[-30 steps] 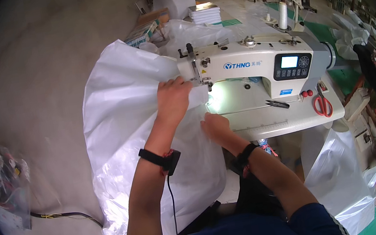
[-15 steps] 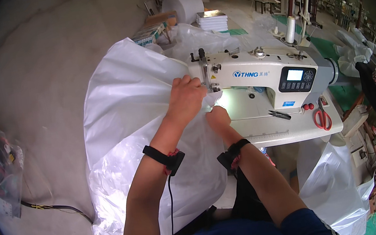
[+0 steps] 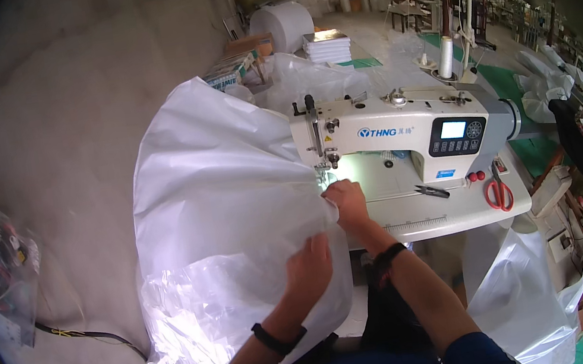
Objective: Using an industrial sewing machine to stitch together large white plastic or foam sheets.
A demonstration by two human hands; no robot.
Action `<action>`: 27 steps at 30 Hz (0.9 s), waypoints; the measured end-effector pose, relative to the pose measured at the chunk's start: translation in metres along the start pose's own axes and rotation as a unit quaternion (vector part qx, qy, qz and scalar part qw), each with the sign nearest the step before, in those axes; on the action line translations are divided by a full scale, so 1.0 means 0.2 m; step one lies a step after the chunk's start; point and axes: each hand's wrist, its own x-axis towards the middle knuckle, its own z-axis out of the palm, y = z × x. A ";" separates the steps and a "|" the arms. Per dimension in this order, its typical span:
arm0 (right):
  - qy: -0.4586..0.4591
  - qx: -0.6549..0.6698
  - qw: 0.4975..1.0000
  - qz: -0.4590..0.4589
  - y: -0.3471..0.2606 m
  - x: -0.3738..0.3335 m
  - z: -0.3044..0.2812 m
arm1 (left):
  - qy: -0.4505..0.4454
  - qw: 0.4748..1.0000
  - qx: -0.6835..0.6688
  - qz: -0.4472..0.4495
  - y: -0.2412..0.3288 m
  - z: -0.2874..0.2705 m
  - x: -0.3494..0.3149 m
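A big sheet of white, translucent plastic film [image 3: 214, 171] drapes over the left of a white sewing machine [image 3: 392, 122] and hangs down in front of me. Close to the lit needle area, my right hand [image 3: 349, 202] pinches the sheet's edge, its fingers pressed together. Lower and to the left, my left hand [image 3: 309, 266] is at the film near its right edge. The fingers of that hand are blurred and partly veiled, so their grip is unclear. Both wrists carry black bands.
Black thread snips [image 3: 432, 192] and red-handled scissors [image 3: 498, 195] lie on the machine's table [image 3: 401, 207]. A white thread cone [image 3: 446, 57] stands behind the machine. More white film [image 3: 515, 292] hangs at the lower right. A black cable [image 3: 91, 330] crosses the floor at left.
My left hand has come down from beside the machine head toward me. My right hand has shifted slightly right and down, still at the film's edge. The view has tilted a little.
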 end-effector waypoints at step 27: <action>-0.009 0.187 0.981 0.054 -0.18 0.04 -0.03 | -0.039 0.994 0.025 0.099 -0.64 0.54 0.31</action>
